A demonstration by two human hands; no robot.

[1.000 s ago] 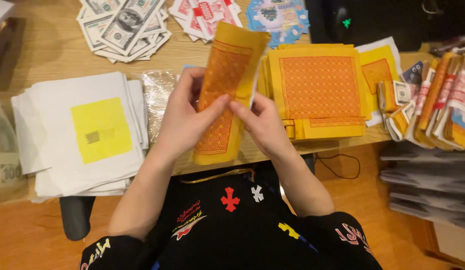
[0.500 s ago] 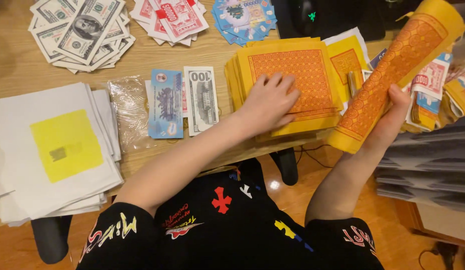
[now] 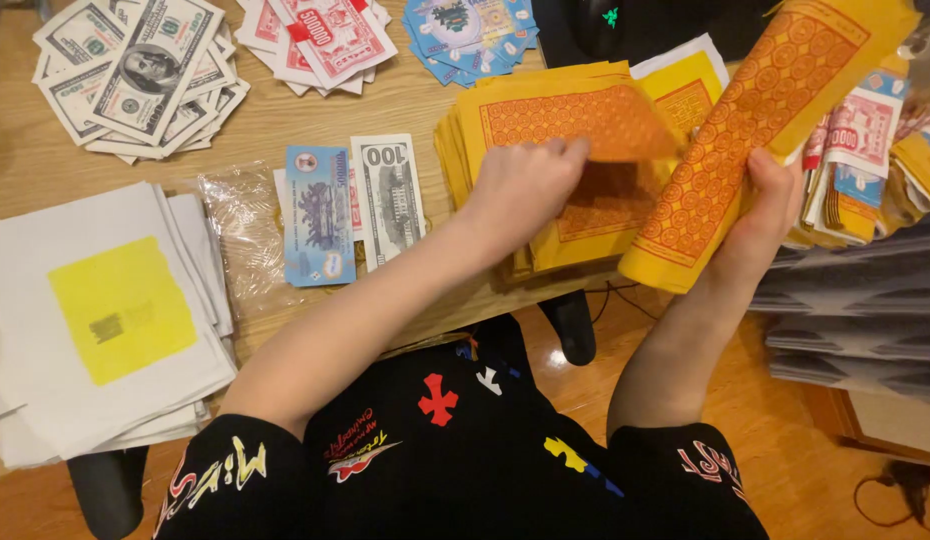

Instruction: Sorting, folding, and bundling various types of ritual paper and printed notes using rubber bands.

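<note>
Head view: my right hand (image 3: 760, 205) is closed around a rolled orange-patterned yellow paper (image 3: 755, 140), held tilted above the desk's right side. My left hand (image 3: 520, 185) pinches and lifts the top sheet (image 3: 610, 125) of the yellow paper stack (image 3: 485, 130) on the wooden desk (image 3: 265, 120).

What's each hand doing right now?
Left hand: pinching the top yellow-orange patterned paper sheet.
Right hand: closed around a rolled yellow-orange paper bundle.

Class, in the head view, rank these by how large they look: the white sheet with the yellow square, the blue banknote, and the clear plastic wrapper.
1. White sheet with yellow square
2. and 3. Clear plastic wrapper and blue banknote: too alike to rank.
</note>
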